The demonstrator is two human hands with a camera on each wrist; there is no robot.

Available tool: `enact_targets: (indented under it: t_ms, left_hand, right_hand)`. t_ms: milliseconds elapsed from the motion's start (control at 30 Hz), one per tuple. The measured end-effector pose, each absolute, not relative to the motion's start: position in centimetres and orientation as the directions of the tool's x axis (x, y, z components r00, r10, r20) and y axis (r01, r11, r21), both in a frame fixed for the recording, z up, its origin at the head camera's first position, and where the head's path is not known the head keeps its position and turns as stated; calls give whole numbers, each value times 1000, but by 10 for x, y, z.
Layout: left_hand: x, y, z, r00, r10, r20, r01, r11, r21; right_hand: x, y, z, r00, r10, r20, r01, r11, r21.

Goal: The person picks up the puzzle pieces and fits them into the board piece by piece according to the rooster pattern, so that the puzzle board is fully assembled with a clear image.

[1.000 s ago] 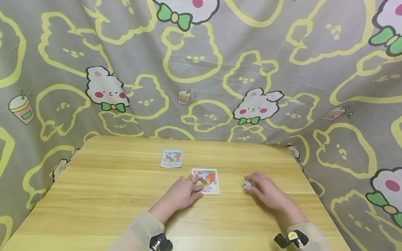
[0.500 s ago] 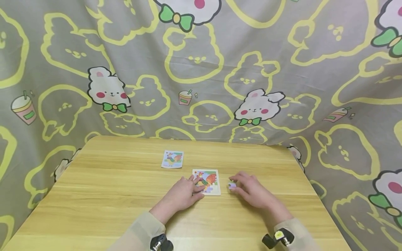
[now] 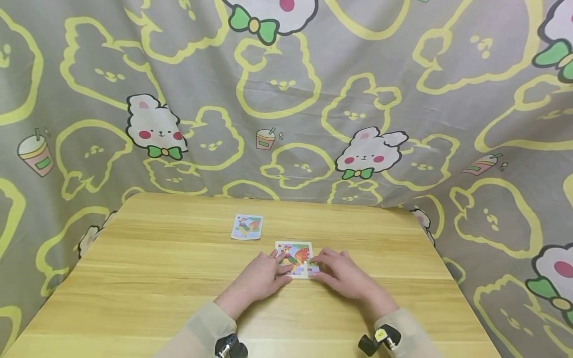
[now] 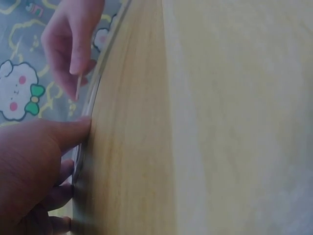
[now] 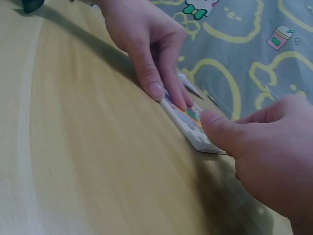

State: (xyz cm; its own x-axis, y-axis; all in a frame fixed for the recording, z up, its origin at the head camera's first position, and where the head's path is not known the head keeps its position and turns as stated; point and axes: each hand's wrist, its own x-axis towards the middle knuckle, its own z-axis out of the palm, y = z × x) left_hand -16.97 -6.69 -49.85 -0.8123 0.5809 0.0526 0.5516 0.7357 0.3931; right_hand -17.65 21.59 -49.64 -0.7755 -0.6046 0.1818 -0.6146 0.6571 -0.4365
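Note:
A small square jigsaw puzzle with a colourful rooster picture lies in its white frame on the table. My left hand rests on its left part, fingertips on the picture and thumb at the near edge. At the puzzle's right edge, my right hand pinches a purple and green puzzle piece between thumb and fingers. The left wrist view shows this piece edge-on, raised above the surface. In the right wrist view, the thumb of my right hand hides the piece, and pale gaps show in the puzzle.
A paper card with the same rooster picture lies farther back, left of the puzzle. The wooden table ends at a grey patterned cloth hanging behind and on both sides.
My right hand has moved left with the pinched puzzle piece, from well right of the puzzle to over its right edge. The left hand has stayed on the puzzle.

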Motion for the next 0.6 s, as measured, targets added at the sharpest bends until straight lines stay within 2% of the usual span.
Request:
enact_targets:
  t_ms: [333,600]
  left_hand:
    - [-168,-66,-496,-808,588,47,556,732,395]
    - [-168,-65,-497,-811,583,40,549,737,394]
  right_hand:
    - [-181,204,-505,-758,-610,230,-646,655,-392]
    - [-181,198,-504,-774,-603,194,-622,664,-416]
